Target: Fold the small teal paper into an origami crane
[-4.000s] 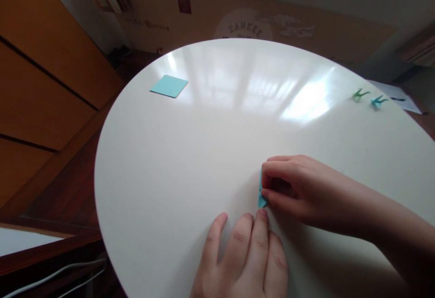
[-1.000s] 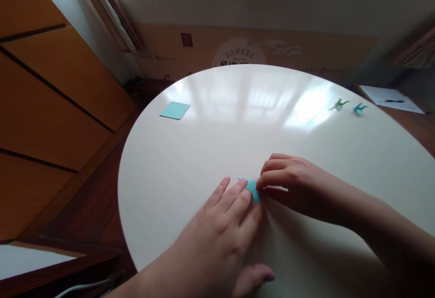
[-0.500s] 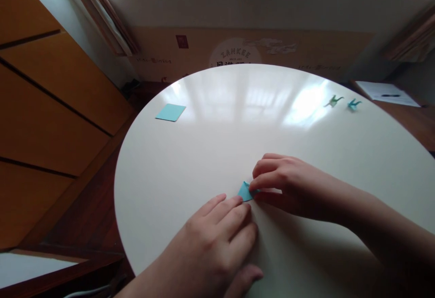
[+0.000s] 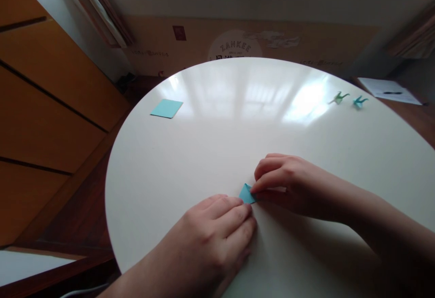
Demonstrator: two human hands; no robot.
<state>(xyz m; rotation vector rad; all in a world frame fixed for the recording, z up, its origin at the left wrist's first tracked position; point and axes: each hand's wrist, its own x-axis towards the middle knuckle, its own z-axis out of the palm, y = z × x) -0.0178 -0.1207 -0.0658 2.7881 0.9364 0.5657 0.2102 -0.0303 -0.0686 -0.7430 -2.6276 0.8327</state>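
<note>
A small piece of blue origami paper (image 4: 246, 194), folded to a point at its top, lies on the white table between my hands. My left hand (image 4: 217, 234) holds its lower edge with the fingertips; the fingers are close together and the thumb is hidden beneath the hand. From the other side, my right hand (image 4: 282, 180) pinches the paper's right edge between thumb and index finger, the other fingers curled above. Both hands cover parts of the paper, so its full shape is hidden.
A stack of square light-blue paper (image 4: 166, 108) lies at the table's far left. Two small folded figures, one green (image 4: 340, 98) and one blue (image 4: 359, 102), stand at the far right. Beyond the rim (image 4: 253, 58), a white sheet (image 4: 387, 90) with a pen rests on a brown surface.
The thumb of my left hand has drawn in under the hand and out of sight. My right hand keeps its pinch on the paper. The view has tilted slightly.
</note>
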